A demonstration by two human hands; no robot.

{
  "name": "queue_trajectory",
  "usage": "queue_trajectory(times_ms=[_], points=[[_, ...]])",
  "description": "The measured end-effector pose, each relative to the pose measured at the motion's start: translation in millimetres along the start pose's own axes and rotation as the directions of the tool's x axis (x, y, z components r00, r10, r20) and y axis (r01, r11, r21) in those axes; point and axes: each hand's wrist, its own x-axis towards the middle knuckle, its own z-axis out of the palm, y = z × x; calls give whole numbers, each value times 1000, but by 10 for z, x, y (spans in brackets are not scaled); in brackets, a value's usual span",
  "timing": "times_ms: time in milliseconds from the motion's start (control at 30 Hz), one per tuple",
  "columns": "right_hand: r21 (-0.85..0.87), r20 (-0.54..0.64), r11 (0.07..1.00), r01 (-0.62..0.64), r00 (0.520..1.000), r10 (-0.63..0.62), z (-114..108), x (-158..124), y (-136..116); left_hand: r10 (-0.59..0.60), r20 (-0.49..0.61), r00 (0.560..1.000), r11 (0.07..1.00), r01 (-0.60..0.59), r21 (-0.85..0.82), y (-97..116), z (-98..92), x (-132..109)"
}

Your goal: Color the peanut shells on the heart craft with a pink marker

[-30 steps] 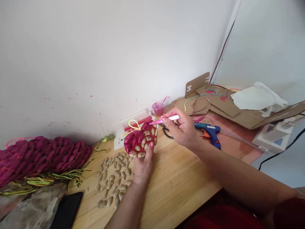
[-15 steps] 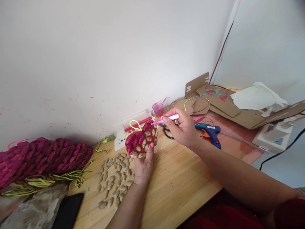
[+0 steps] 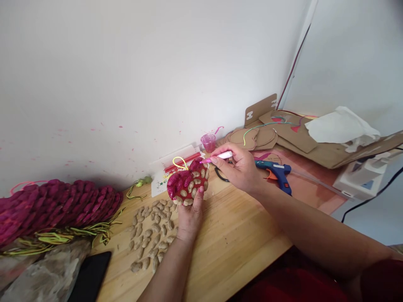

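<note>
Head view: one peanut-covered ornament (image 3: 191, 182) above table (image 3: 233, 239), left hand (image 3: 191, 214) gripping lower edge. Right hand (image 3: 241, 170) pinches one brush (image 3: 225, 155), tip at ornament's upper right. One cup (image 3: 208, 143), one glue gun (image 3: 277, 173) beyond. Loose peanuts (image 3: 155, 227), dozens, leftward; open wood rightward to table's front edge.

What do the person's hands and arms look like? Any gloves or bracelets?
The left hand and right hand are bare, without gloves. Both forearms are bare too, with no bracelets visible. A dark red sleeve seems to cover the right upper arm.
</note>
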Motion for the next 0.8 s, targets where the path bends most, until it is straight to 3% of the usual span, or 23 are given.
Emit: queue_trajectory(times_ms=[200, 433, 800], points=[[119, -32, 989, -86, 995, 91, -2, 35, 54, 56, -4, 998, 998, -56, -6, 46, 16, 1], [-17, 63, 999, -37, 997, 38, -22, -40, -2, 35, 33, 999, 999, -35, -25, 4, 3, 3], [-114, -50, 993, -1, 999, -5, -28, -7, -6, 60, 11, 998, 996, -61, 58, -61, -32, -9]])
